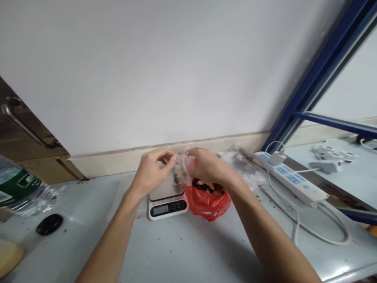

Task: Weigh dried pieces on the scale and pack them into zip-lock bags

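Observation:
A small clear plastic bag [178, 171] with a few pale and dark dried pieces inside is held up over a white digital scale [168, 208]. My left hand [154, 169] pinches the bag's left edge between thumb and fingers. On the other side my right hand [207, 164] is at the bag's mouth; its fingertips are partly hidden, with something reddish near them. Below my right hand a red plastic bag [209, 202] stands open, filled with dried brown slices [207, 185]. The scale's display is lit, its digits hard to read.
Flat clear bags [122, 196] lie left of the scale, and filled clear bags [243, 167] lie to the right. Beyond are a white power strip [290, 177] with cables, and a blue-framed mirror [282, 114]. A large water bottle [23, 188] and black lid [50, 224] are at left.

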Tool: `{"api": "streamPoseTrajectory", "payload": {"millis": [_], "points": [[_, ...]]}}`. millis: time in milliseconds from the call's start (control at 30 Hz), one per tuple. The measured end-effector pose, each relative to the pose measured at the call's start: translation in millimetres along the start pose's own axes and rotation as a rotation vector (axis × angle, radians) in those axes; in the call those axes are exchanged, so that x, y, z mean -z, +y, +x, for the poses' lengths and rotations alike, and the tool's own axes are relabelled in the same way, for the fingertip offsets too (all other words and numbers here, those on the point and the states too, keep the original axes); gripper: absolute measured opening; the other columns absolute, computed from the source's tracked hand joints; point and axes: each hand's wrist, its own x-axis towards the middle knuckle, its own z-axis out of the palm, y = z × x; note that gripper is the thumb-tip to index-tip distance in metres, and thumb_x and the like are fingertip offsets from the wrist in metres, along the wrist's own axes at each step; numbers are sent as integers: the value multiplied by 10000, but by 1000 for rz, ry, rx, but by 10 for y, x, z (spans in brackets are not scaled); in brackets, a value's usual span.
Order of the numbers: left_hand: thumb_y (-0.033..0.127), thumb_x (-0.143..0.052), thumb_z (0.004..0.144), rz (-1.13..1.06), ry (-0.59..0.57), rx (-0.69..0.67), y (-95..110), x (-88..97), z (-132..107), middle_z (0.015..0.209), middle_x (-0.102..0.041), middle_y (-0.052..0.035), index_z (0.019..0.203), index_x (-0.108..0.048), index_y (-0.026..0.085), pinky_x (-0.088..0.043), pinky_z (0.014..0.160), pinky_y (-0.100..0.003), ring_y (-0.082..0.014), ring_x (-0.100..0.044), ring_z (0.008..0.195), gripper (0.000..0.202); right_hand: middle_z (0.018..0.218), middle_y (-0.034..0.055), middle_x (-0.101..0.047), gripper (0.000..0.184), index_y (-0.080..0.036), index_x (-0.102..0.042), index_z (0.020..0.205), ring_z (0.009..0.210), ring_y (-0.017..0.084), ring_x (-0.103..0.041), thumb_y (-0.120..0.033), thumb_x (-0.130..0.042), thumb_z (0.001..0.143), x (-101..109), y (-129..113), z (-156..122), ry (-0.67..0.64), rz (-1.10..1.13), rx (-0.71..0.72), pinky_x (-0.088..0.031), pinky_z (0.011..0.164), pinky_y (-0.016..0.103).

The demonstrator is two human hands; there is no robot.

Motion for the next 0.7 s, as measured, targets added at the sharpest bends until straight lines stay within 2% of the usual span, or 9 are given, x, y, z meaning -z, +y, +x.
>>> {"api": "streamPoseTrajectory", "payload": {"millis": [67, 133, 233, 333, 400, 467, 533, 600, 700], "points": [[415, -576, 850, -68, 86, 64, -118, 4, 29, 1012, -740, -68, 940, -700, 198, -523, 831, -291, -213, -672, 941, 266, 1200, 96, -688, 594, -241, -653, 1272, 1056, 244, -627, -136, -710, 691, 55, 61, -29, 51, -17, 50, -483, 863, 318], [446, -586, 859, -197, 121, 192, -237, -1, 44, 1213, -692, -99, 1170, -652, 200, -516, 907, -319, -237, -640, 1117, 402, 1294, 105, -637, 778, -280, -501, 1453, 1021, 230, -638, -145, -704, 714, 125, 101, -62, 61, -14, 55, -490, 891, 350], [462, -637, 855, -457, -4, 382, -334, -19, 32, 1144, -711, -93, 1363, -543, 223, -522, 896, -338, -232, -664, 1076, 569, 1274, 108, -642, 868, -287, -340, 1557, 855, 194, -661, -215, -692, 766, 255, 139, -106, 17, 8, 52, -521, 834, 360], [398, -764, 772, -655, -43, 445, -327, -55, 22, 961, -732, -42, 1370, -535, 220, -535, 827, -301, -182, -695, 873, 664, 1140, 93, -704, 867, -258, -335, 1564, 785, 196, -673, -310, -698, 778, 399, 225, -148, -27, 13, 44, -537, 757, 344], [376, -823, 705, -704, 26, 445, -309, -104, 37, 924, -732, -29, 1319, -570, 200, -539, 766, -273, -159, -687, 793, 687, 1029, 79, -742, 723, -251, -511, 1464, 773, 214, -687, -384, -697, 777, 500, 323, -188, -95, -13, -1, -534, 691, 325], [383, -854, 655, -697, 95, 430, -301, -176, 65, 938, -744, -41, 1261, -608, 177, -542, 737, -265, -163, -689, 792, 685, 936, 66, -769, 446, -249, -741, 1175, 773, 232, -699, -451, -680, 783, 601, 434, -241, -224, -51, -42, -522, 653, 317], [382, -869, 621, -674, 143, 401, -295, -268, 94, 976, -759, -64, 1203, -647, 154, -548, 774, -273, -182, -701, 857, 663, 836, 55, -778, 309, -236, -806, 861, 741, 236, -700, -491, -640, 803, 692, 537, -300, -319, -97, -75, -508, 623, 314], [376, -868, 615, -662, 165, 361, -277, -369, 113, 1026, -767, -89, 1128, -695, 140, -550, 851, -298, -212, -706, 955, 591, 751, 55, -768, 351, -222, -785, 716, 686, 232, -689, -512, -612, 811, 760, 625, -349, -298, -151, -124, -491, 581, 315], [390, -838, 657, -654, 135, 286, -212, -506, 112, 1087, -768, -108, 1012, -757, 144, -533, 960, -355, -257, -693, 1069, 439, 764, 67, -776, 342, -220, -790, 808, 662, 234, -694, -530, -650, 771, 806, 727, -381, -141, -165, -185, -504, 572, 329]]}}
